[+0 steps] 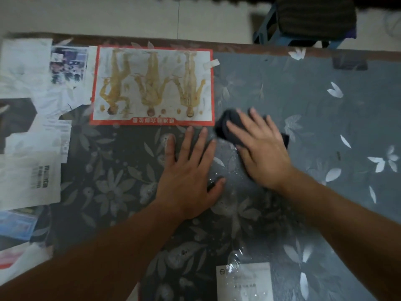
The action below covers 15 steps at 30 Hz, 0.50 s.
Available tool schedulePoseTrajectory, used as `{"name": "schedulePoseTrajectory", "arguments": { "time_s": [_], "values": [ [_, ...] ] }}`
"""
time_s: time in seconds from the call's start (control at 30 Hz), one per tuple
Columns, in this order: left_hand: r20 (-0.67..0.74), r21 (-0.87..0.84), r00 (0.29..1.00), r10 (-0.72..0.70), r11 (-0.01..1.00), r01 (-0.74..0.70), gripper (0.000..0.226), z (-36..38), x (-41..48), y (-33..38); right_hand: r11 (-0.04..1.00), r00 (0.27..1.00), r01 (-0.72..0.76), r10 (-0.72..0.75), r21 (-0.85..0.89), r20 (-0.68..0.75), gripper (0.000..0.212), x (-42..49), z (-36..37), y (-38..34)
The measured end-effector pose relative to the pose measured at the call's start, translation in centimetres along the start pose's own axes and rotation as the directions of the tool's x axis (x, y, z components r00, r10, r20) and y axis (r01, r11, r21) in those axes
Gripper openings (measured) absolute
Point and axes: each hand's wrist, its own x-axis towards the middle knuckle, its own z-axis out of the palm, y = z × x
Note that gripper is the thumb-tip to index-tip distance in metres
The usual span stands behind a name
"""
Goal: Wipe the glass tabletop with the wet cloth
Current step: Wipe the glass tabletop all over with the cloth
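Your right hand (260,148) presses flat on the wet cloth (223,123) to rub the table (325,118), your flat left hand (188,170) beside it likely steadying you.

— Where are my hands?
— Your left hand (188,170) lies flat on the surface (325,101), fingers (189,137) spread; your right hand (260,148) presses a dark cloth (225,124) onto it, just beside the red-bordered poster (152,83).
— Any water?
— Yes, droplets (233,261) glisten by the paper (256,283) nearest you.

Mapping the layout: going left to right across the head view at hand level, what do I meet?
White barcode-printed paper, left hand, right hand pressing the dark crumpled cloth, white flower print.
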Motion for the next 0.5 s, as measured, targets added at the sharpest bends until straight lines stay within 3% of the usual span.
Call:
{"name": "schedulePoseTrajectory", "arguments": {
  "time_s": [0.07,0.13,0.27,0.33,0.5],
  "values": [
    [0.011,-0.003,1.0,-0.008,1.0,0.008,0.089,-0.3,0.0,0.1,0.997,0.996,0.081,-0.081,-0.007,0.049,0.053,-3.7,-0.3,0.4],
    [0.006,-0.004,1.0,-0.006,1.0,0.006,0.089,-0.3,0.0,0.0,0.998,0.997,0.059,-0.059,-0.003,0.058,0.054,-2.6,-0.8,1.6],
    [-0.012,-0.013,1.0,0.001,1.0,-0.002,0.087,0.0,0.0,0.0,0.966,0.965,-0.258,0.259,0.023,-0.037,0.054,7.7,-1.2,2.2],
    [-0.003,-0.013,1.0,0.001,1.0,-0.001,0.086,0.1,0.1,-0.1,0.952,0.951,-0.304,0.306,0.045,-0.042,0.055,9.7,-1.1,1.6],
    [0.017,-0.026,1.0,0.001,1.0,0.0,0.086,-0.1,0.0,-0.1,0.995,0.995,0.094,-0.094,0.013,0.034,0.055,-0.2,-0.1,-0.2]
  ]
}}
